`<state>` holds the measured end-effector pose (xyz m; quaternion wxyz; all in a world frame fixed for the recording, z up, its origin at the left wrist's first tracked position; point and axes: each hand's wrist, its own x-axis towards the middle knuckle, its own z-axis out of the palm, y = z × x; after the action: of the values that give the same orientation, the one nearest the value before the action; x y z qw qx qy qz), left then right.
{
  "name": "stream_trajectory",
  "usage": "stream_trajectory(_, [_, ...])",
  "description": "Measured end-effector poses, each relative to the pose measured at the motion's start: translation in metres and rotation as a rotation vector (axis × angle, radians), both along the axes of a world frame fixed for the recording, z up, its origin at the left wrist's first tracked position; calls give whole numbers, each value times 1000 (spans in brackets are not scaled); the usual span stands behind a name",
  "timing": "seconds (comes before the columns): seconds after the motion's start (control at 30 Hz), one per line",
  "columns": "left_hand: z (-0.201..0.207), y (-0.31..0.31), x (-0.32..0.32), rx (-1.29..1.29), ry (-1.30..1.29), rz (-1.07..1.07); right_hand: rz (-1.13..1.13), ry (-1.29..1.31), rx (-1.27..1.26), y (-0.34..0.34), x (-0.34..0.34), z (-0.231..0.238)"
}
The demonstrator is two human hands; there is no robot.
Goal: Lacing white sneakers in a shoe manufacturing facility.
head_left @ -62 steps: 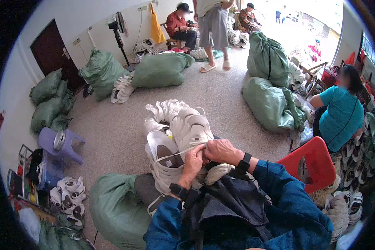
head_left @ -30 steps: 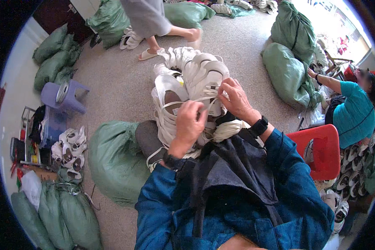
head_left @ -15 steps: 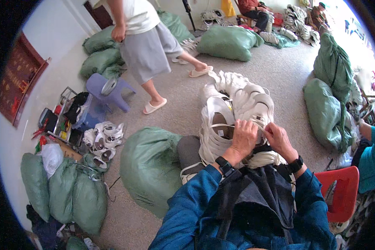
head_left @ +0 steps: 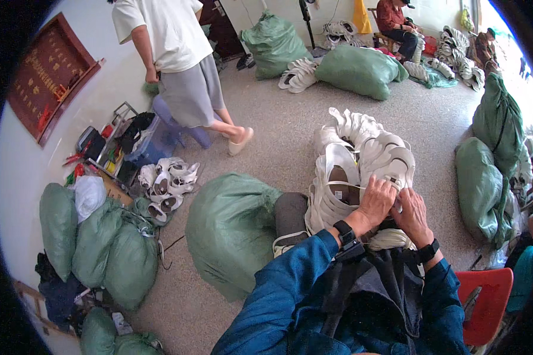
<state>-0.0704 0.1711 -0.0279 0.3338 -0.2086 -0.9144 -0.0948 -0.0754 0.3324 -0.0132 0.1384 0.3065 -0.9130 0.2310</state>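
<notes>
In front of me stands a white shoe upper [head_left: 389, 158], at the near end of a nested row of similar uppers. My left hand [head_left: 378, 201] is closed in a pinch over its lacing area, with a thin pale shoelace running into the fingers. My right hand [head_left: 413, 218] is beside it, thumb and fingers pinched on the lace, the fingertips of both hands nearly touching. Just left of them lies another stack of white uppers [head_left: 322, 201], its front one open with a brown inside. A bundle of pale laces [head_left: 391, 239] lies below my hands, partly covered.
A large green sack [head_left: 231, 231] stands by my left leg. More green sacks [head_left: 124, 266] and a pile of uppers [head_left: 169, 183] are farther left; other sacks [head_left: 479, 183] stand right. A red chair [head_left: 485, 302] is at my right. A person [head_left: 189, 89] walks at upper left.
My hands have come closer together at the upper, where the lace was stretched between them. The walking person has turned and stepped. The whole view has shifted, placing things further right.
</notes>
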Motion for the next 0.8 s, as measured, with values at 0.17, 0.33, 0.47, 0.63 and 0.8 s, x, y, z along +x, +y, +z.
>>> stream_trajectory(0.17, [-3, -6, 13, -111, -81, -39, -57, 137, -93, -2, -5, -8])
stream_trajectory(0.33, [-14, -51, 63, -337, -210, -35, -76, 131, -30, -1, -5, 1])
stream_trajectory(0.47, [-33, -109, 102, -434, -337, -28, -101, -21, -150, 17, -7, 4])
stream_trajectory(0.63, [-24, -154, 154, -253, -533, -50, -7, -53, -239, -2, -8, 5])
stream_trajectory(0.8, [12, -118, 124, 40, -563, -82, -53, -36, -187, 6, -9, -2])
